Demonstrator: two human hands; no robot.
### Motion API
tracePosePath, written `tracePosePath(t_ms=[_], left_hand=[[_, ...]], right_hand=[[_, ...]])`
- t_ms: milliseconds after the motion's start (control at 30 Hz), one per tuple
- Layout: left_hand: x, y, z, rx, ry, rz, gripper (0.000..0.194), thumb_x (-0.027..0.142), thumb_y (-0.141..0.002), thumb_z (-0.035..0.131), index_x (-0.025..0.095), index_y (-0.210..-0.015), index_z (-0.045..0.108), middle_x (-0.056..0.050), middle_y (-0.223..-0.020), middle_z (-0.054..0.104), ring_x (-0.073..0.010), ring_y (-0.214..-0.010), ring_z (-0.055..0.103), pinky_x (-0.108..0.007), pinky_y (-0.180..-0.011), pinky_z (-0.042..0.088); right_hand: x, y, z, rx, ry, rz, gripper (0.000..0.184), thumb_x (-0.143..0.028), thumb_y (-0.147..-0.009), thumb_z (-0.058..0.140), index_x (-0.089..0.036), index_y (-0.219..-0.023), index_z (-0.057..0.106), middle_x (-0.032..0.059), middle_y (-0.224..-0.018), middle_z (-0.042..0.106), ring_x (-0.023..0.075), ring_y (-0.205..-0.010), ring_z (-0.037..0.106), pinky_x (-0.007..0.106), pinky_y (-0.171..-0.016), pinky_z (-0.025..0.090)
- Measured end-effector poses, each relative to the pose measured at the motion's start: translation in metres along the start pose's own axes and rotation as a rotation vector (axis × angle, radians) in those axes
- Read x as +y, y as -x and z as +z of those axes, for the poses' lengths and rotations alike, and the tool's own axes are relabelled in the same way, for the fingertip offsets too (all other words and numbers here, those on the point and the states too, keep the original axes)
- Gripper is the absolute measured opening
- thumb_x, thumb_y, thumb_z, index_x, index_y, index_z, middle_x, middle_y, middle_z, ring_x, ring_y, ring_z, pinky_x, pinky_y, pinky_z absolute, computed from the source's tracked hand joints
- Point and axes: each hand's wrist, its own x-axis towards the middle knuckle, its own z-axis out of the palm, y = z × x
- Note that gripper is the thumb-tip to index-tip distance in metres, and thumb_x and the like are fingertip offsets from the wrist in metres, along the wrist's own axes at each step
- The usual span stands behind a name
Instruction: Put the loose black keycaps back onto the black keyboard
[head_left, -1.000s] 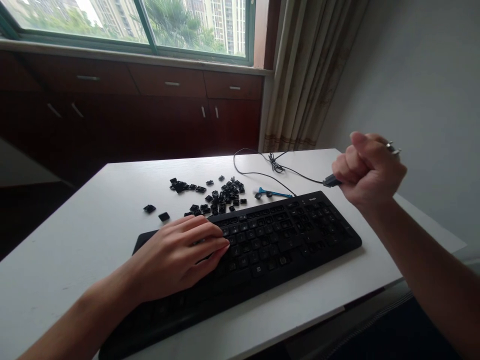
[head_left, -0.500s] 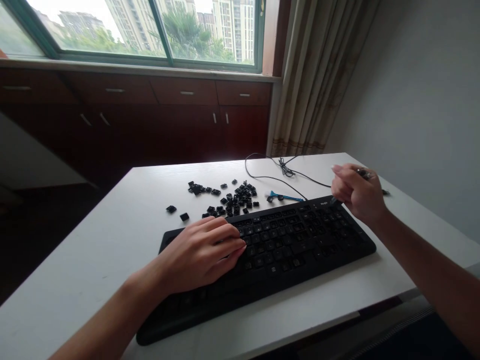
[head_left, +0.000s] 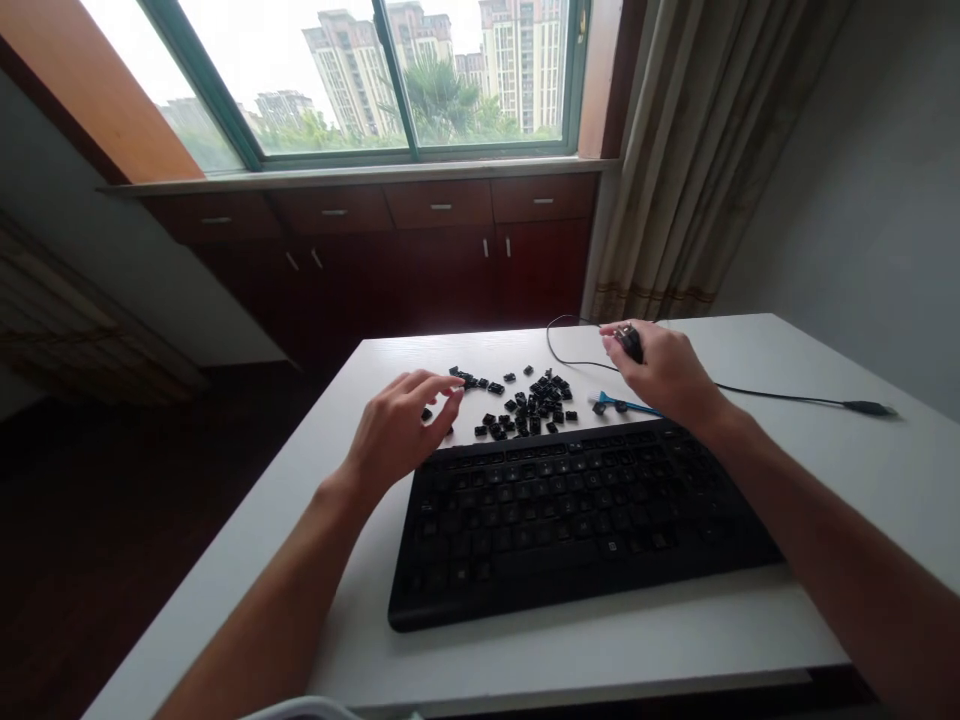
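Note:
A black keyboard (head_left: 540, 515) lies across the white table, several of its keys gone. Loose black keycaps (head_left: 536, 402) are heaped behind it. My left hand (head_left: 401, 420) hovers beyond the keyboard's left end, fingers bent and thumb apart from the index, by the leftmost keycaps; I see nothing in it. Above the back of the table, my right hand (head_left: 664, 368) is closed around a small black tool with metal prongs (head_left: 628, 342), partly hidden by the fingers. A thin blue tool (head_left: 634, 404) with pale bristles lies under that hand, near the keyboard's back edge.
The keyboard's black cable (head_left: 780, 397) loops over the table's back and runs right to its plug (head_left: 868, 408). The white table (head_left: 360, 640) ends at the left and front. Behind stand dark red cabinets (head_left: 442, 275) under a window, with a curtain (head_left: 667, 180) beside them.
My left hand has come off the keyboard toward the loose keycaps. My right hand has moved from the right side to above the cable. The plug now rests on the table; the view has turned left.

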Motion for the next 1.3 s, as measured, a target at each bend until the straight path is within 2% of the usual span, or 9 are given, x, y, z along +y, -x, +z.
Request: tracePosePath(t_ms=[133,300,433,533,667,833,1000,1167,1300], left_hand=[[-0.03,0.006,0.005,0.057,0.042,-0.172,0.027,0.037,-0.095,0.056,0.02,-0.108,0.072,-0.005,-0.094,0.07,-0.0175,-0.079,0.064,-0.029,-0.067,0.051],[-0.036,0.012,0.019,0.194,0.199,-0.416,0.029,0.038,-0.096,0.054,0.017,-0.105,0.072,-0.006,-0.095,0.071,-0.0165,-0.077,0.064,-0.028,-0.064,0.051],[-0.036,0.012,0.022,0.198,0.245,-0.478,0.029,0.039,-0.096,0.053,0.017,-0.104,0.071,-0.007,-0.097,0.072,-0.0184,-0.083,0.066,-0.03,-0.069,0.052],[-0.038,0.01,0.023,0.176,0.288,-0.499,0.029,0.04,-0.095,0.055,0.018,-0.104,0.071,-0.007,-0.098,0.072,-0.0198,-0.086,0.066,-0.032,-0.074,0.053],[-0.042,0.01,0.024,0.137,0.341,-0.534,0.028,0.041,-0.094,0.057,0.02,-0.102,0.072,-0.008,-0.103,0.072,-0.0216,-0.094,0.067,-0.036,-0.084,0.053],[-0.049,0.019,0.023,0.124,0.4,-0.622,0.037,0.043,-0.099,0.047,0.017,-0.117,0.065,-0.012,-0.112,0.07,-0.0221,-0.099,0.068,-0.034,-0.079,0.056],[-0.044,0.02,0.021,0.024,0.425,-0.593,0.034,0.044,-0.095,0.056,0.019,-0.115,0.067,-0.011,-0.112,0.068,-0.0221,-0.096,0.067,-0.033,-0.073,0.057],[-0.045,0.019,0.01,-0.102,0.446,-0.494,0.031,0.044,-0.09,0.064,0.022,-0.112,0.069,-0.009,-0.115,0.064,-0.0229,-0.101,0.064,-0.039,-0.085,0.057],[-0.053,0.022,0.003,-0.215,0.408,-0.305,0.03,0.043,-0.089,0.067,0.023,-0.112,0.069,-0.009,-0.117,0.063,-0.0254,-0.113,0.059,-0.046,-0.098,0.052]], right_hand=[[0.02,0.015,0.005,-0.024,0.126,-0.026,0.028,-0.039,-0.096,0.049,-0.02,-0.107,0.066,0.0047,-0.07,0.07,0.0232,-0.064,0.067,0.032,-0.065,0.043],[0.024,0.025,0.003,-0.034,0.31,0.028,0.029,-0.046,-0.092,0.052,-0.023,-0.096,0.069,0.0037,-0.062,0.066,0.0221,-0.055,0.06,0.031,-0.055,0.034],[0.016,0.029,0.007,-0.202,0.327,-0.006,0.04,-0.055,-0.09,0.053,-0.022,-0.069,0.059,0.0022,-0.058,0.061,0.0184,-0.052,0.052,0.029,-0.052,0.03],[0.016,0.032,0.01,-0.289,0.308,-0.044,0.04,-0.052,-0.091,0.052,-0.021,-0.065,0.058,0.0026,-0.063,0.064,0.0183,-0.054,0.052,0.03,-0.053,0.031],[0.022,0.036,0.01,-0.272,0.287,-0.038,0.039,-0.052,-0.091,0.052,-0.022,-0.07,0.063,0.0027,-0.066,0.066,0.0192,-0.057,0.055,0.03,-0.055,0.033],[0.026,0.038,0.011,-0.268,0.281,-0.04,0.039,-0.052,-0.091,0.053,-0.021,-0.071,0.065,0.0026,-0.062,0.064,0.0186,-0.053,0.053,0.031,-0.053,0.032],[0.028,0.04,0.013,-0.267,0.29,-0.029,0.042,-0.054,-0.093,0.052,-0.021,-0.068,0.061,0.0017,-0.057,0.06,0.017,-0.051,0.052,0.03,-0.052,0.032],[0.025,0.04,0.012,-0.293,0.274,-0.075,0.044,-0.054,-0.095,0.05,-0.02,-0.069,0.06,0.0009,-0.057,0.058,0.015,-0.046,0.048,0.029,-0.05,0.033],[0.02,0.039,0.006,-0.33,0.186,-0.121,0.037,-0.051,-0.096,0.051,-0.02,-0.084,0.067,0.0048,-0.08,0.07,0.0143,-0.052,0.056,0.027,-0.05,0.038]])
